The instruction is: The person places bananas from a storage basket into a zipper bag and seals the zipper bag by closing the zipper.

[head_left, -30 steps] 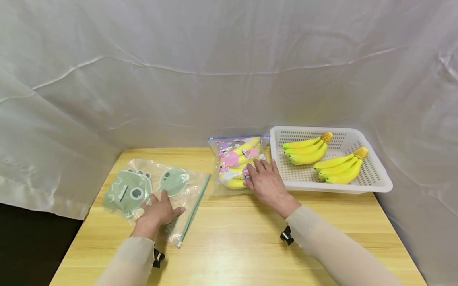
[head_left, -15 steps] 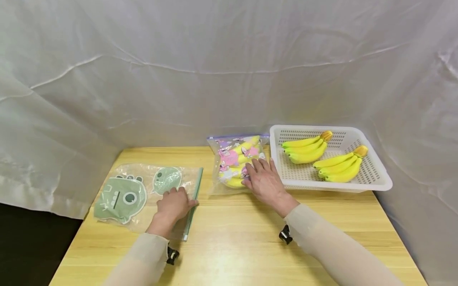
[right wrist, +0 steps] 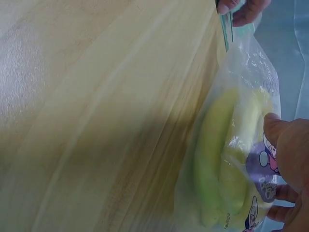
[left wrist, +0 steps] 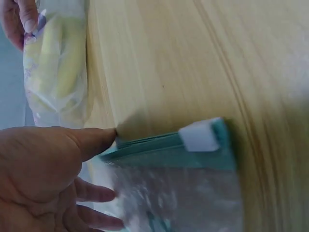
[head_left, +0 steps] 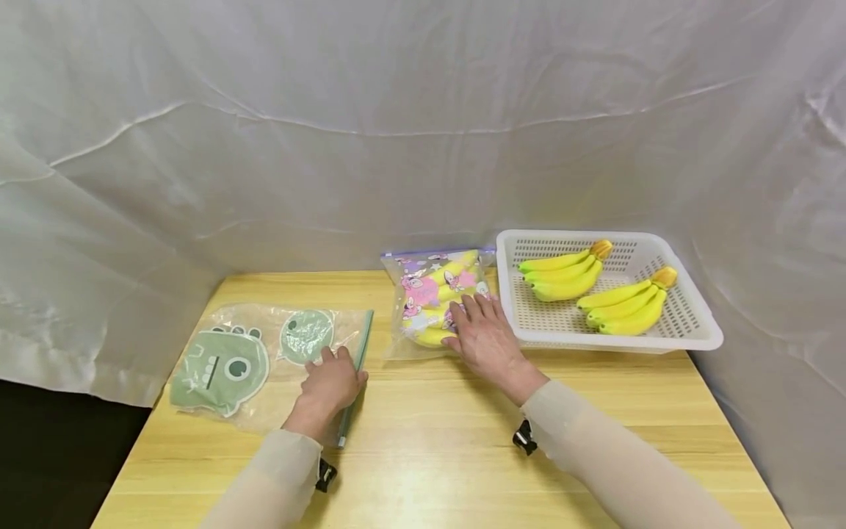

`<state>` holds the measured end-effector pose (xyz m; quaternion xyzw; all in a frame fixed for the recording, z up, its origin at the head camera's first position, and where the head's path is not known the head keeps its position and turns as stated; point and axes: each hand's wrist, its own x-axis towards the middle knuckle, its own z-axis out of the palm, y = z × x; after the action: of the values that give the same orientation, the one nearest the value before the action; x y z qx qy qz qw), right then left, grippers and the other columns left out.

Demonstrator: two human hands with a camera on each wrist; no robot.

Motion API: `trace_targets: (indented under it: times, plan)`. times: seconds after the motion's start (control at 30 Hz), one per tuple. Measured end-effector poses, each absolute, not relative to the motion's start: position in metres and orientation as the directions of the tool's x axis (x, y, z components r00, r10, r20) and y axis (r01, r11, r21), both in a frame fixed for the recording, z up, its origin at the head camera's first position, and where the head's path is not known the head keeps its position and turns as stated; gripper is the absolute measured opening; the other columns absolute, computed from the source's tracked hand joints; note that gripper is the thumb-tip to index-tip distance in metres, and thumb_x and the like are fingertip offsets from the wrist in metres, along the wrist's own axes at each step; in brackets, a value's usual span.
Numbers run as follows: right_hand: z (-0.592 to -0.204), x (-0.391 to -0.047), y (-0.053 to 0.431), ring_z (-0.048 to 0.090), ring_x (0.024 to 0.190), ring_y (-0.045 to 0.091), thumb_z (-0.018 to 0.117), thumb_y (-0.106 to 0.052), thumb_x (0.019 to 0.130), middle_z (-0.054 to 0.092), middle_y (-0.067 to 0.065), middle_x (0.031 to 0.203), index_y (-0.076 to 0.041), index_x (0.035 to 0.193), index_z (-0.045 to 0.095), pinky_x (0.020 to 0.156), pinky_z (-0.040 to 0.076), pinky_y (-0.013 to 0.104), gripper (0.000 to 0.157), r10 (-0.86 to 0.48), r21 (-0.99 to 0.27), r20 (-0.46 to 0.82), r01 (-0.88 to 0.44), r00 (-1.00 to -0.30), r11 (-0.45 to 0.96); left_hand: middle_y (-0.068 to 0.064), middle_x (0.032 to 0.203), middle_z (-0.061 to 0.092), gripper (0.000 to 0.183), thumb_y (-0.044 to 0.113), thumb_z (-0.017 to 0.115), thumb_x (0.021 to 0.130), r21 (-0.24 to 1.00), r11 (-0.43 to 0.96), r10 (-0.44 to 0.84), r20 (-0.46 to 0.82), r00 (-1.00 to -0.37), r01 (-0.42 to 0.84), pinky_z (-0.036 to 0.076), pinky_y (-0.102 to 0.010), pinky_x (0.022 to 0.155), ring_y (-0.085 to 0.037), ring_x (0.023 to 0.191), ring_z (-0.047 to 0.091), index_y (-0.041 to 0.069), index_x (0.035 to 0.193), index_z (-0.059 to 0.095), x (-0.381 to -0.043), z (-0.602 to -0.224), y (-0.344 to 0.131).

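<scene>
Left hand [head_left: 330, 382]: at the right end of the green monster bag [head_left: 274, 378]. The thumb touches the green zip strip [head_left: 364, 338], and the fingers are over on the bag's side of the strip. I cannot tell if they pinch it.
Right hand [head_left: 489, 340]: rests on the pink cartoon bag [head_left: 423, 294], with its fingers loose across the front.
Both hands: well apart, each one on its own bag.
Monster bag: lies flat on the left part of the wooden table [head_left: 423, 455]. It is see-through, with a big one-eyed monster [head_left: 221, 371] on the left and a small round green creature [head_left: 307, 336] nearer the hand. A white slider [left wrist: 199, 137] sits at the near end of the zip strip.
Cartoon bag: at the back of the table, near the middle. It has yellow bananas [head_left: 432, 338] inside, and a purple zip [head_left: 436, 253] runs along its far edge.
Basket [head_left: 710, 339]: white, with lots of little holes, just beside the cartoon bag on the right.
Banana bunches: two, both in the basket. The back bunch [head_left: 565, 278] is on the left, and the front bunch [head_left: 628, 308] is on the right. Their brown stems point to the back right.
Sleeves [head_left: 615, 455]: light beige, with a small black clip [head_left: 326, 475] at each wrist.
Cloth [head_left: 423, 169]: shiny and grey, hanging behind the table and at the sides.
</scene>
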<state>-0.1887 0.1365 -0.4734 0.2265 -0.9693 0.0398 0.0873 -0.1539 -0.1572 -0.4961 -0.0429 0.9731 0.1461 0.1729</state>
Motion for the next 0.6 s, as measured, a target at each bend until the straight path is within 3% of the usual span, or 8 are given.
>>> trace_targets:
  times: [0.1, 0.3, 0.47, 0.6]
  plan:
    - [-0.474, -0.188, 0.135, 0.043, 0.147, 0.049, 0.064, -0.049, 0.102, 0.048, 0.027, 0.157, -0.004, 0.151, 0.051, 0.122, 0.03, 0.065, 0.067, -0.435, -0.025, 0.202, -0.449, -0.877, 0.893, -0.046, 0.16, 0.023, 0.076, 0.035, 0.057, 0.108, 0.244, 0.962, -0.02, -0.376, -0.926, -0.12, 0.043, -0.081, 0.099, -0.077, 0.138, 0.027, -0.015, 0.157, 0.027, -0.148, -0.493, -0.153]
    - [-0.476, -0.182, 0.135, 0.043, 0.147, 0.048, 0.064, -0.047, 0.103, 0.048, 0.027, 0.157, -0.003, 0.151, 0.049, 0.121, 0.032, 0.065, 0.067, -0.435, -0.01, 0.213, -0.447, -0.875, 0.894, -0.047, 0.139, 0.051, 0.071, 0.032, 0.067, 0.102, 0.196, 0.981, 0.073, -0.304, -0.95, 0.012, 0.046, -0.07, 0.105, -0.063, 0.114, 0.062, -0.02, 0.144, 0.043, -0.13, -0.486, -0.142]
    - [-0.476, -0.182, 0.135, 0.042, 0.148, 0.047, 0.064, -0.046, 0.103, 0.047, 0.026, 0.158, -0.003, 0.153, 0.048, 0.122, 0.032, 0.064, 0.067, -0.43, -0.015, 0.208, -0.442, -0.879, 0.897, -0.031, 0.111, 0.063, 0.06, 0.029, 0.067, 0.101, 0.223, 0.975, 0.052, -0.307, -0.95, -0.019, 0.06, -0.057, 0.076, -0.047, 0.087, 0.069, -0.014, 0.138, 0.048, -0.122, -0.481, -0.137]
    - [-0.476, -0.181, 0.134, 0.042, 0.148, 0.047, 0.064, -0.046, 0.103, 0.046, 0.026, 0.158, -0.003, 0.153, 0.048, 0.122, 0.031, 0.064, 0.068, -0.428, -0.015, 0.201, -0.439, -0.881, 0.898, -0.025, 0.108, 0.064, 0.052, 0.029, 0.069, 0.099, 0.221, 0.974, 0.016, -0.284, -0.959, -0.049, 0.059, -0.056, 0.075, -0.043, 0.091, 0.068, -0.009, 0.131, 0.054, -0.12, -0.48, -0.134]
